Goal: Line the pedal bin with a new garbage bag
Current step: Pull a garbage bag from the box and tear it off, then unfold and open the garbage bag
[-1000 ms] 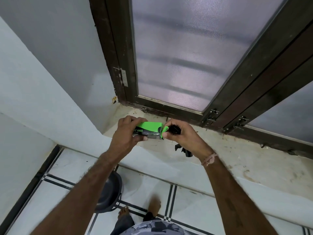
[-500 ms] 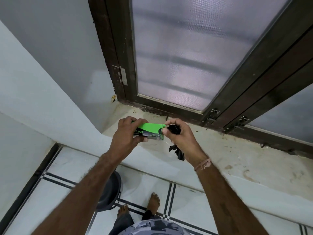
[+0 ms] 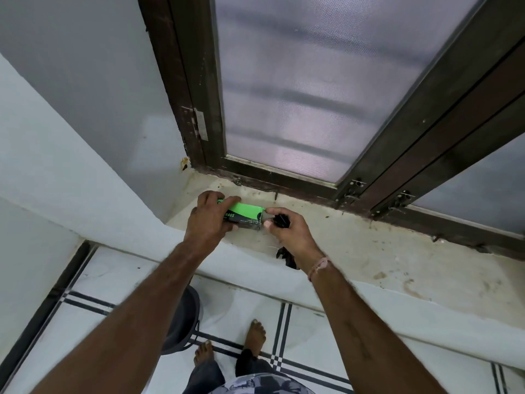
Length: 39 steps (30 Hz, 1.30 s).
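A green and black box of garbage bags [image 3: 245, 214] lies on the stone window sill [image 3: 369, 251], and my left hand [image 3: 208, 220] grips its left end. My right hand [image 3: 287, 228] holds a folded black garbage bag [image 3: 281, 220] just right of the box, with its thumb and forefinger at the box's closed end. The bag's loose end [image 3: 287, 255] hangs below my wrist. The dark grey pedal bin [image 3: 184, 317] stands on the floor below the sill, largely hidden by my left forearm.
A dark wooden window frame [image 3: 284, 186] with frosted panes rises right behind the sill. White walls close in on the left. My bare feet [image 3: 255, 335] stand on white floor tiles with black lines, right of the bin.
The box has come down onto the sill with my left hand still on it, and its end flap now looks closed. My right hand stays by that end with the black bag.
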### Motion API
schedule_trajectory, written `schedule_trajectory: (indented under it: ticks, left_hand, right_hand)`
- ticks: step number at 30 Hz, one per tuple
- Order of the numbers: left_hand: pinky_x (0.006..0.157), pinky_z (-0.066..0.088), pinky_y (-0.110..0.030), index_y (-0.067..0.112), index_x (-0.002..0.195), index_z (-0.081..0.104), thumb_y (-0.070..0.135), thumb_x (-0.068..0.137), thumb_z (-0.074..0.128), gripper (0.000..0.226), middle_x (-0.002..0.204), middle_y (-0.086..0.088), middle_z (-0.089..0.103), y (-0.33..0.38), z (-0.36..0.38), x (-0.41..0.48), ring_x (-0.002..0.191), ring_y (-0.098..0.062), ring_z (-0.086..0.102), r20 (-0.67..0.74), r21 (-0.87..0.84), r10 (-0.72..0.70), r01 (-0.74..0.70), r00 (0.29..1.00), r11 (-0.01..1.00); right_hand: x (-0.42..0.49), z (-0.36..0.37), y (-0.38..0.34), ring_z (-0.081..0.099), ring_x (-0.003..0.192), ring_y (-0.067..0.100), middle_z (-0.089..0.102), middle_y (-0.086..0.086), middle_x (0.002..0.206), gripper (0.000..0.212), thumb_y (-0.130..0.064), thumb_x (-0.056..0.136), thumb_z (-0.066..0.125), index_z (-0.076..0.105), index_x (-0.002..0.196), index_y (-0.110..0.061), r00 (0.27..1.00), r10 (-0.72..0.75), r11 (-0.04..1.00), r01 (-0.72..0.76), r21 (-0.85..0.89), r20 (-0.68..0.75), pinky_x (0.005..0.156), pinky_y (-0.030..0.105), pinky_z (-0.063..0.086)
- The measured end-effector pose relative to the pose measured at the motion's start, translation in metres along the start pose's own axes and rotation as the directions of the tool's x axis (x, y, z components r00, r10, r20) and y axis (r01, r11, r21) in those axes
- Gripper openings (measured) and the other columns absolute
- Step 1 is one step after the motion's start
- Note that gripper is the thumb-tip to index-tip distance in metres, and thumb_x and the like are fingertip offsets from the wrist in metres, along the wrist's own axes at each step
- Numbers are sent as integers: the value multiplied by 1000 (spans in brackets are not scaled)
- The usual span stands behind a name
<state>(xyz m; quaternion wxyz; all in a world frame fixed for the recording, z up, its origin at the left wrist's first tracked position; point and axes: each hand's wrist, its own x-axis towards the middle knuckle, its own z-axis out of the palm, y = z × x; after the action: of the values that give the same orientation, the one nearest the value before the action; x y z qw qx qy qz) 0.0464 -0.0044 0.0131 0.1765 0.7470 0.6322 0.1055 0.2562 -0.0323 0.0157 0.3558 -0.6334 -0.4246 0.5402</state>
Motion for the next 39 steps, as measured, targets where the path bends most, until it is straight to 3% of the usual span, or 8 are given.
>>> schedule_trajectory:
  ticks: [6, 11, 16, 23, 28, 32, 34, 39]
  left_hand:
    - [115, 29, -54, 30, 155, 36, 36, 79, 82, 90, 162, -10, 28, 4, -2, -20, 153, -34, 16, -40, 75, 9, -6, 999, 997]
    - [80, 48, -29, 22, 120, 57, 42, 88, 71, 40, 118, 0, 57, 29, 0, -67, 105, -19, 56, -191, -301, -37, -22, 981, 954]
    - [72, 58, -22, 22, 114, 54, 56, 96, 54, 39, 110, -5, 69, 48, -16, -124, 99, -15, 71, 309, -856, -281, 394, 908, 333]
    - [90, 59, -50, 19, 115, 71, 49, 95, 63, 37, 106, -9, 78, -22, -39, -174, 102, -26, 75, 396, -892, -425, 450, 814, 30]
    - [66, 61, -33, 2, 114, 70, 31, 100, 61, 34, 101, -20, 77, -112, -74, -224, 87, -28, 78, 422, -905, -535, 374, 731, -204]
    - [62, 61, -30, 1, 109, 70, 32, 100, 60, 33, 88, -14, 78, -201, -93, -268, 74, -23, 77, 407, -912, -530, 366, 744, -186]
    - [57, 59, -25, 4, 108, 70, 28, 102, 58, 28, 90, -12, 77, -235, -103, -289, 69, -17, 76, 402, -913, -512, 374, 759, -162]
    - [84, 58, -39, 11, 112, 71, 25, 103, 56, 22, 102, -8, 76, -325, -138, -356, 91, -23, 72, 376, -916, -561, 388, 737, -105]
  right_hand:
    - [-21, -2, 8, 61, 75, 2, 74, 3, 110, 22, -20, 96, 74, 72, 117, -14, 996, 43, 997, -38, 59, -77, 66, 15, 51]
    - [-56, 28, -1, 58, 68, 15, 72, 11, 95, 47, -49, 100, 59, 69, 110, -4, 996, 86, 964, -88, 250, 17, 68, 32, 51]
    - [-85, 84, -15, 77, 100, 31, 76, 20, 114, 56, -53, 103, 48, 71, 121, -5, 964, 231, 828, -264, 495, 128, 78, 44, 64]
    - [-122, 172, -19, 76, 103, 26, 79, 15, 108, 56, -59, 102, 49, 77, 111, -11, 933, 287, 873, -348, 342, 215, 88, 41, 61]
    - [-159, 247, -11, 74, 94, 21, 75, 25, 112, 41, -30, 102, 64, 67, 112, 10, 913, 184, 929, -283, 239, 365, 79, 30, 59]
    - [-197, 325, -9, 73, 83, 13, 76, 7, 95, 26, -27, 98, 69, 74, 109, -4, 919, 198, 933, -283, 221, 340, 60, 20, 55]
    - [-211, 358, -6, 75, 79, 16, 78, 8, 91, 24, -27, 97, 70, 75, 102, -4, 951, 202, 911, -271, 312, 233, 65, 25, 59]
    - [-260, 434, -7, 72, 90, 29, 77, 14, 92, 12, -19, 92, 77, 77, 95, -7, 975, 219, 896, -211, 391, 25, 99, 52, 58]
